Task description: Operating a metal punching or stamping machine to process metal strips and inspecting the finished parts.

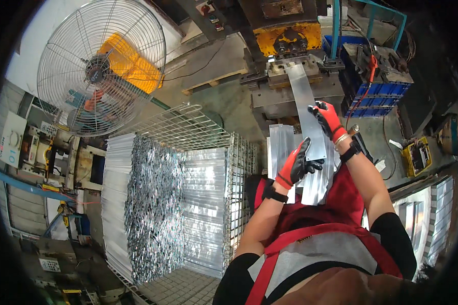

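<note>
A long flat metal strip point(303, 96) reaches from the press die point(279, 77) toward my body. Its far end rests at the die. My left hand point(295, 165), in a red and black glove, is closed on the near left corner of the strip, thumb and fingers around the edge. Higher up, my right hand point(328, 119), gloved the same way, pinches the strip's right edge. Beneath my hands lies a pile of similar metal strips point(281, 145), partly hidden by the held strip and my left hand.
On the left stands a wire cage point(188, 127) packed with stacked metal strips point(155, 203). A large caged fan point(102, 68) rises behind it. The press point(288, 38) is straight ahead. Blue crates point(374, 96) with metal parts and a yellow bin point(416, 156) stand to the right.
</note>
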Tool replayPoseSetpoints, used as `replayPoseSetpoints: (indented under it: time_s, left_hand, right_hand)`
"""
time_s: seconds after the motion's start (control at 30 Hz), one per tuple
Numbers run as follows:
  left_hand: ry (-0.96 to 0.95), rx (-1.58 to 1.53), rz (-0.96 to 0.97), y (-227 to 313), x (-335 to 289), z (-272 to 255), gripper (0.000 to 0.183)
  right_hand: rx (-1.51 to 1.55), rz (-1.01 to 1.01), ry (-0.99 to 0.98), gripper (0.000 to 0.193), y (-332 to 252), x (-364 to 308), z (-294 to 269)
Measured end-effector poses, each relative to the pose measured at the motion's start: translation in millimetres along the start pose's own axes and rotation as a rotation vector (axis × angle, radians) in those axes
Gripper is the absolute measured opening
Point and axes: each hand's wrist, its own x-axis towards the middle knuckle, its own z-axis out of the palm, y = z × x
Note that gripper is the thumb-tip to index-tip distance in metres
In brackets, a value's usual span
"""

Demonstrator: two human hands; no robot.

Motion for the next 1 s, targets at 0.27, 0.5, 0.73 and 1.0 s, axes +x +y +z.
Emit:
replayPoseSetpoints:
  time_s: [0.27,0.5,0.73,1.0]
  left_hand:
    - [0.068,-0.034,0.000,14.5,34.2,2.5,0.043]
    - [0.028,0.021,-0.015,14.1,35.5,4.1,0.038]
    - [0.077,-0.005,-0.015,13.1,34.0,4.2,0.036]
    - [0.089,-0.048,-0.012,15.3,30.7,6.4,0.034]
  right_hand:
    - [0.194,0.056,-0.023,0.014,5.5,21.0,12.4]
    - [0.127,0.057,0.004,0.014,16.0,26.0,4.3]
    - [0.122,0.031,0.042,0.013,13.2,24.3,7.0]
    - [0.228,0.035,0.064,0.011,11.0,23.0,13.4]
